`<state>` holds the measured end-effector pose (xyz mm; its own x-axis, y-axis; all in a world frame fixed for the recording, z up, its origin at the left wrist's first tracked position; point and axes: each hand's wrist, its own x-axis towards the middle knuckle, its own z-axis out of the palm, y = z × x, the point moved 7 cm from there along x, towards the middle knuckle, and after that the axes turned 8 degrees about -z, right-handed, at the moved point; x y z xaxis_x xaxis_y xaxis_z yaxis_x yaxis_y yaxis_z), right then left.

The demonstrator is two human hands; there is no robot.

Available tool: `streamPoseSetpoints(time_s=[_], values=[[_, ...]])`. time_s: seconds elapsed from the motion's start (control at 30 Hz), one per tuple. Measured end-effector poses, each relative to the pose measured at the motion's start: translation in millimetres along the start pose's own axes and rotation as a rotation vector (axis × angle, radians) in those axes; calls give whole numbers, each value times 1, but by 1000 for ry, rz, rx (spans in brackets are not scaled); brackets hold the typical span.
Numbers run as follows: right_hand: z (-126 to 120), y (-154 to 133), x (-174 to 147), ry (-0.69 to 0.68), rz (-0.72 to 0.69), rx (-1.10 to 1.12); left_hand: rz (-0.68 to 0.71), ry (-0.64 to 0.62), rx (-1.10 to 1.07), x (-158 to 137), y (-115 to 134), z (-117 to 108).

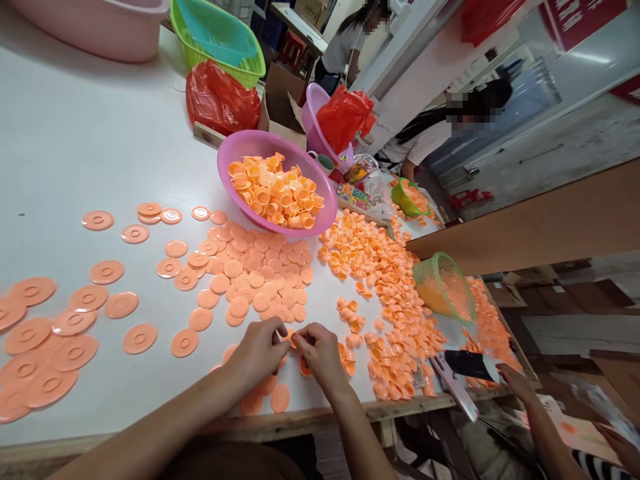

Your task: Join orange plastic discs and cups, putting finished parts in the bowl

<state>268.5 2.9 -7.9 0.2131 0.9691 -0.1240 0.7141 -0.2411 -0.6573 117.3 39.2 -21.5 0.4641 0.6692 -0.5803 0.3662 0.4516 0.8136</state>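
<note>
My left hand (261, 348) and my right hand (320, 353) meet over the near part of the white table, fingertips pinched together. Between them is a small orange plastic piece (292, 337), mostly hidden by the fingers, so its exact shape cannot be told. Left of and beyond my hands spread many flat orange toy saucers (239, 307), some overlapping. Small orange toy cups (350, 320) lie just right of my right hand, with a large heap of small orange pieces (395, 293) farther right. A pink basin (327, 220) holding orange cups fitted with saucers stands beyond the saucers.
A green basket (440, 257) with orange pieces stands right. Phone-like pink object (455, 387) lies near the table's front edge, close to another person's hand (515, 383). At the back are a red plastic bag (223, 100), a cardboard box (283, 110) and a lime-green basket (220, 40).
</note>
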Motion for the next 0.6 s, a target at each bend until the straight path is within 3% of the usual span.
streamPoseSetpoints(time_s=[0.17, 0.33, 0.6], values=[[-1, 1, 1, 17, -56, 8, -73, 4, -55, 30, -1, 29], [2, 2, -4, 31, -73, 20, -169, -5, -110, 31, -15, 35], [4, 5, -6, 55, -62, 31, -120, 37, -71, 31, -9, 37]])
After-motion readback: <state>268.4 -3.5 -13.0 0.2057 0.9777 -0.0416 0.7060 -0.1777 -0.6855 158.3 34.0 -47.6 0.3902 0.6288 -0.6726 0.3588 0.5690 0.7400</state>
